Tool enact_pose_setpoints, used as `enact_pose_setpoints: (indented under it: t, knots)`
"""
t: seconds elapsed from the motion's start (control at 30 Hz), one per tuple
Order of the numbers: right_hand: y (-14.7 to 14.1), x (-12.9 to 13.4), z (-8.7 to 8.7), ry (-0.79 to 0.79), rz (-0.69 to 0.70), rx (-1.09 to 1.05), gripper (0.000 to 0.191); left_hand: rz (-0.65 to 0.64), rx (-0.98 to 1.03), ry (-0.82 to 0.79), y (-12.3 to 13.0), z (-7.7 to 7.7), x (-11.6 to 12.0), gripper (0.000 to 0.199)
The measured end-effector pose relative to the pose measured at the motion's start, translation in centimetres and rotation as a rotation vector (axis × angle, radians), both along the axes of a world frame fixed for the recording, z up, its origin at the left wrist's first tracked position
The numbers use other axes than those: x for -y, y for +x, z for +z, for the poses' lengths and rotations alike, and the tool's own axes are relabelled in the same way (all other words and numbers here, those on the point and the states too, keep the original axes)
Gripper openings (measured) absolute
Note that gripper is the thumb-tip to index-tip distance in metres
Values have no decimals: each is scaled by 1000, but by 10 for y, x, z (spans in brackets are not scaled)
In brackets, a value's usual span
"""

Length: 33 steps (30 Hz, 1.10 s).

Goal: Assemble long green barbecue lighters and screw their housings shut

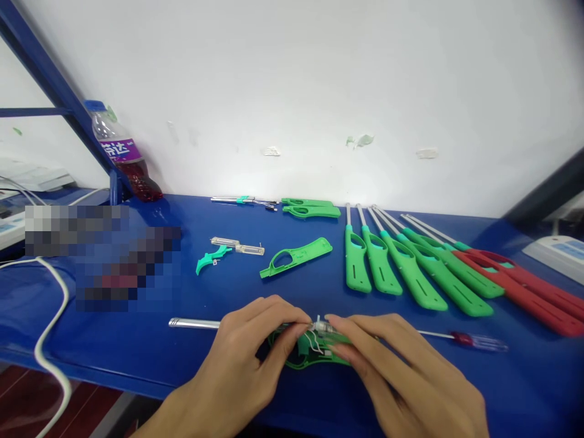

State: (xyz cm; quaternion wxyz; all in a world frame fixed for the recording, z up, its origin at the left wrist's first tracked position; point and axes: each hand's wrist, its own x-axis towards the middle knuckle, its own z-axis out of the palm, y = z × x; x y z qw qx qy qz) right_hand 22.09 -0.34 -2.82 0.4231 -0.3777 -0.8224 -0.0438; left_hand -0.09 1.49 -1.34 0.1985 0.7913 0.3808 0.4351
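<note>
In front of me lies an opened green lighter shell (298,364), with its metal rod (194,323) pointing left and partly covered by my left hand. My left hand (258,350) is closed, thumb and forefinger pinching a thin white wire (316,342) over the shell. Opposite it, my right hand (396,365) grips a clear lighter fuel tank (325,327) by its sides; the tank's valve end points toward my left fingertips. Most of the tank is hidden by my right fingers. A screwdriver (479,342) lies just beyond my right hand.
Several green lighters (395,267) and two red lighters (533,292) lie at right. Behind my hands are a green shell half (296,258), a teal trigger (212,258), a clear tank (237,246) and a rod assembly (241,199). A drink bottle (125,155) leans at back left.
</note>
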Motion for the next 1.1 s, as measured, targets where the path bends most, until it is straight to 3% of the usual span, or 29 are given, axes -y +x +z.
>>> enact_pose_setpoints:
  t: [0.57,0.83,1.1]
  knots:
    - [-1,2,3,-9,22,-4,29,7,-33,73,-1,2,1,21]
    - [-9,6,1,31,-129,-23,35,64,-54,99,1,1,0,19]
    - [-10,7,1,8,-49,-77,37,52,-55,67,-1,1,0,19]
